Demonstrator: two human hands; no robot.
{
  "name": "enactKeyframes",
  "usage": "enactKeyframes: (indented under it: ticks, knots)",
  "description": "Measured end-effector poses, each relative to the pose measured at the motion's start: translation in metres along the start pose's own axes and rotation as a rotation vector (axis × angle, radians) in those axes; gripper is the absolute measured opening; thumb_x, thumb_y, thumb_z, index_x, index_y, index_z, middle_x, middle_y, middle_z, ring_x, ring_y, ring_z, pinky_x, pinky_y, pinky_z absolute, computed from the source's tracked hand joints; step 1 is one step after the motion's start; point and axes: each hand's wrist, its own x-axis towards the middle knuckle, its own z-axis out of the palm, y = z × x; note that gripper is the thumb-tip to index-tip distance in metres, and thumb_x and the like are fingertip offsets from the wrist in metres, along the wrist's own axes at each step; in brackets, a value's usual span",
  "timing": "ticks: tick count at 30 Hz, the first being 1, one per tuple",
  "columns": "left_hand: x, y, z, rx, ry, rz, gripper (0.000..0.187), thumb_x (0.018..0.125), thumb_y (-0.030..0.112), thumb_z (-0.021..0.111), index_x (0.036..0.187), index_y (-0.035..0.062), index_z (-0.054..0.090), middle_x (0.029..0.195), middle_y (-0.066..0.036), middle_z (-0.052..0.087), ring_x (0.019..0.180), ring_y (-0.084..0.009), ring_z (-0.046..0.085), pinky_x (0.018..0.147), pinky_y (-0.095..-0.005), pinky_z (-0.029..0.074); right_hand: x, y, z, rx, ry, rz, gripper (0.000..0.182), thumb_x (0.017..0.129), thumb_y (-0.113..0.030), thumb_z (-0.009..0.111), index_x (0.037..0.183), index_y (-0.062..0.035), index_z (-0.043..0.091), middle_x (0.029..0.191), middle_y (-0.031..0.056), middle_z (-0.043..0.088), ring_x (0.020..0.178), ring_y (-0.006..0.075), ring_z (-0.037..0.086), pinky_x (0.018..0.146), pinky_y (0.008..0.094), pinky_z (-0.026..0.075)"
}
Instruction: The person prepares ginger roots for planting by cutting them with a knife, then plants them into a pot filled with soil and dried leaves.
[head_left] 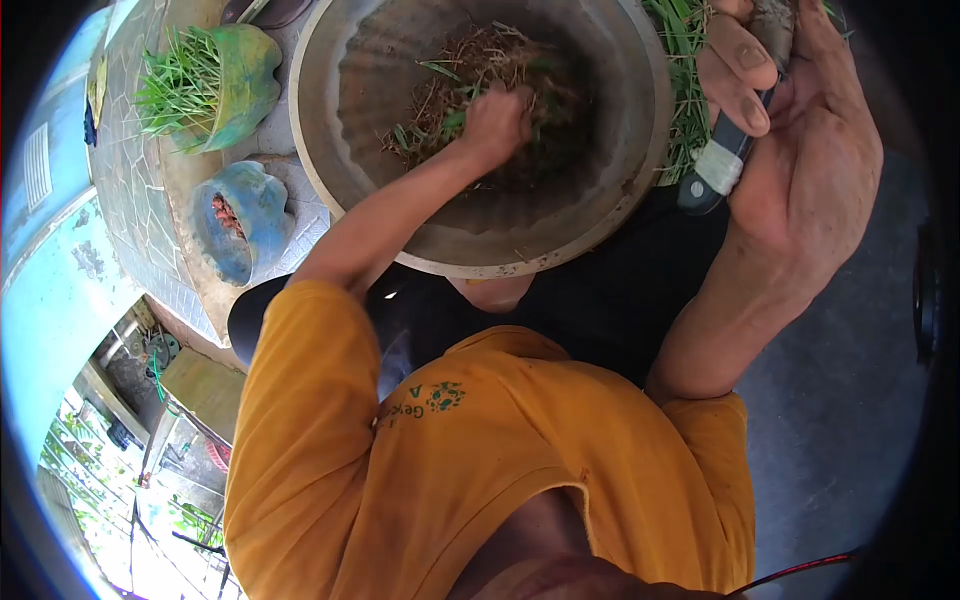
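A wide round basin holds dry roots, dark soil-like bits and green blades of grass. Deep in the basin, my left hand is closed among this material; its fingertips are hidden and what it grips cannot be made out. To the right of the rim, my right hand is raised, its fingers wrapped round a knife with a dark handle bound in pale tape. The handle's end points down toward me, and the blade extends toward the top edge. Long green grass lies between the basin and the knife.
Left of the basin stand a green-yellow scalloped container full of cut grass and a blue one with reddish bits inside. They rest on a patterned surface. A light blue wall is at the far left.
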Motion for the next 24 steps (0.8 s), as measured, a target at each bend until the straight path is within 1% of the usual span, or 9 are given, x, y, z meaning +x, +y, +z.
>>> enactKeyframes:
  ticks: [5,9,10,12,15,18,20,22,24]
  knots:
    - [-0.034,0.0,-0.07,0.038,0.074,0.098,0.036,0.072,0.003,0.063,0.107,0.0115,0.067,0.102,-0.018,0.064,0.09,-0.0389,0.063,0.078,-0.044,0.053,-0.001,0.001,-0.008,-0.035,0.035,-0.007,0.031,0.1,-0.019,0.039,0.109,0.0082,0.052,0.087,0.0196,0.065,0.053,0.0126,0.054,0.039,0.0226,0.04]
    - [-0.028,-0.013,-0.134,-0.01,0.34,0.186,0.035,0.072,0.004,0.064,0.107,0.0101,0.068,0.101,-0.018,0.067,0.093,-0.0334,0.066,0.083,-0.0373,0.052,-0.004,0.003,-0.013,-0.063,0.062,-0.003,0.031,0.1,-0.019,0.04,0.109,0.0082,0.052,0.087,0.0194,0.065,0.053,0.0123,0.054,0.039,0.0224,0.04]
    - [-0.027,-0.014,-0.149,0.005,0.374,0.203,0.036,0.072,0.004,0.064,0.108,0.0107,0.068,0.101,-0.017,0.067,0.093,-0.032,0.066,0.083,-0.0368,0.052,-0.005,0.003,-0.013,-0.066,0.067,-0.001,0.031,0.1,-0.019,0.04,0.109,0.0082,0.052,0.087,0.0193,0.065,0.053,0.0123,0.054,0.039,0.0224,0.04]
    - [-0.023,-0.013,-0.166,0.029,0.555,0.306,0.038,0.07,0.006,0.063,0.108,0.0114,0.068,0.092,-0.017,0.064,0.082,-0.0347,0.065,0.075,-0.0405,0.053,-0.006,0.003,-0.014,-0.067,0.072,0.001,0.031,0.1,-0.019,0.04,0.109,0.0081,0.052,0.087,0.0192,0.065,0.053,0.0122,0.053,0.039,0.0223,0.039]
    - [-0.025,-0.013,-0.17,0.168,0.589,0.229,0.034,0.073,0.006,0.062,0.106,0.0104,0.068,0.096,-0.017,0.064,0.083,-0.0335,0.065,0.074,-0.0404,0.053,-0.007,0.003,-0.015,-0.056,0.07,-0.002,0.031,0.1,-0.019,0.04,0.109,0.0081,0.053,0.087,0.019,0.065,0.053,0.012,0.053,0.039,0.0222,0.039]
    - [-0.033,-0.023,-0.132,0.434,0.42,0.136,0.032,0.072,0.007,0.067,0.104,0.0081,0.067,0.096,-0.015,0.063,0.093,-0.0306,0.062,0.08,-0.0403,0.052,-0.008,0.003,-0.017,-0.057,0.074,-0.002,0.031,0.099,-0.019,0.041,0.109,0.0081,0.053,0.087,0.0188,0.065,0.053,0.0118,0.053,0.039,0.0221,0.039]
    - [-0.05,-0.016,-0.097,0.628,-0.142,0.042,0.03,0.073,0.01,0.068,0.103,0.0092,0.067,0.101,-0.018,0.064,0.099,-0.0324,0.061,0.081,-0.042,0.052,-0.009,0.001,-0.018,-0.06,0.078,-0.002,0.031,0.099,-0.019,0.041,0.109,0.0081,0.053,0.088,0.0187,0.065,0.053,0.0117,0.053,0.039,0.0221,0.039]
    - [-0.056,0.004,-0.09,0.481,-0.884,0.012,0.031,0.073,0.009,0.067,0.104,0.0081,0.067,0.106,-0.018,0.064,0.103,-0.0346,0.06,0.082,-0.0434,0.051,-0.009,0.0,-0.018,-0.06,0.077,-0.009,0.031,0.099,-0.019,0.041,0.109,0.0081,0.053,0.088,0.0186,0.065,0.053,0.0116,0.053,0.039,0.022,0.038]
    - [-0.044,0.022,-0.089,0.348,-0.882,0.144,0.031,0.076,0.014,0.068,0.105,0.007,0.067,0.107,-0.019,0.064,0.103,-0.0356,0.06,0.084,-0.0447,0.05,-0.007,0.0,-0.018,-0.065,0.084,-0.012,0.031,0.099,-0.019,0.041,0.109,0.0081,0.053,0.088,0.0185,0.065,0.053,0.0114,0.052,0.039,0.0219,0.038]
